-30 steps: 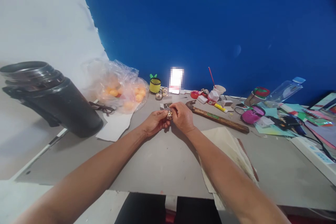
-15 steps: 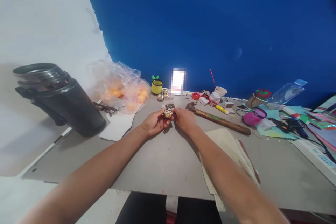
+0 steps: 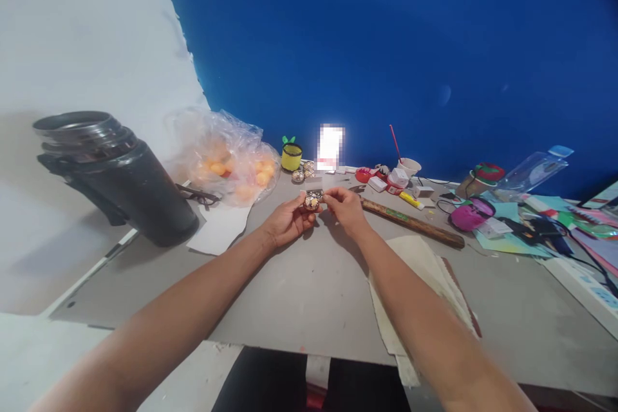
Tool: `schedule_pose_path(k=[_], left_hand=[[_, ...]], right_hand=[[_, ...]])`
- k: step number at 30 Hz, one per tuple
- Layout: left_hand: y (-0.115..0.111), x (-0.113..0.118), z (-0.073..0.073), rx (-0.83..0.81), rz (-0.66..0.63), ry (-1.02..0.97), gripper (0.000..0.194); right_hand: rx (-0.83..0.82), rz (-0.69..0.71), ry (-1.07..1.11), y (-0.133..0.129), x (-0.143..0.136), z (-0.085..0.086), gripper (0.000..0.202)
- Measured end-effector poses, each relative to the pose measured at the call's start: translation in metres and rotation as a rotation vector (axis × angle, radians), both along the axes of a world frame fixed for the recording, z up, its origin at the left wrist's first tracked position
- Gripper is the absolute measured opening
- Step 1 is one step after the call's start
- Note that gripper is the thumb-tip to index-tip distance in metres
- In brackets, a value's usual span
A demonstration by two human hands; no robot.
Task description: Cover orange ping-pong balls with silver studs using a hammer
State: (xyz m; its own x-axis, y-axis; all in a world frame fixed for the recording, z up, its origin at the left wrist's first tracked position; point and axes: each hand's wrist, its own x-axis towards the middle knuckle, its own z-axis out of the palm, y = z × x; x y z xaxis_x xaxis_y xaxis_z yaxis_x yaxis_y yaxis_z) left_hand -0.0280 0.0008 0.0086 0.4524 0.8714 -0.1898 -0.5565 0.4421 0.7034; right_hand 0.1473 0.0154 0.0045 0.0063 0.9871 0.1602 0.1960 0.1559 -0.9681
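Observation:
My left hand (image 3: 286, 224) is closed around a small ball (image 3: 311, 201) with a shiny, speckled gold, white and dark surface. The thumb and fingers of my right hand (image 3: 346, 211) are pinched together at the ball's right side; whatever sits between the fingertips is too small to make out. Just behind the ball lies a small open box (image 3: 315, 184), mostly hidden, with dark, glittering bits at its front. Several similar speckled balls (image 3: 298, 176) rest farther back, beside a yellow-green fabric pot (image 3: 291, 158).
A hammer (image 3: 412, 222) and cream cloth (image 3: 410, 264) lie right of my hands. On the left stand a dark thermos (image 3: 120, 174), glasses (image 3: 203, 195) on white paper (image 3: 219, 228), and plastic bags of orange fruit (image 3: 219, 164). A paper cup (image 3: 409, 167) and papers (image 3: 512, 235) are right.
My right hand has lifted a little and its fingers now pinch by the ball's right side. The ball has risen slightly, covering part of the box. The whole view shifted slightly.

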Motion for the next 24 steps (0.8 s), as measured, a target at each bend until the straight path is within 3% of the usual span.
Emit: schedule_pose_path(k=[2, 4, 24], left_hand=[[0.0018, -0.0007, -0.003, 0.019, 0.028, -0.015, 0.024], [0.0035, -0.0013, -0.0058, 0.052, 0.061, -0.028, 0.015], [0.002, 0.0019, -0.0113, 0.111, 0.121, 0.068, 0.012]], right_hand=[[-0.084, 0.107, 0.255, -0.0005, 0.0012, 0.0025, 0.027], [-0.133, 0.197, 0.363, -0.0029, 0.0013, 0.0049, 0.034], [-0.322, 0.283, 0.415, -0.004, 0.0052, 0.004, 0.04]])
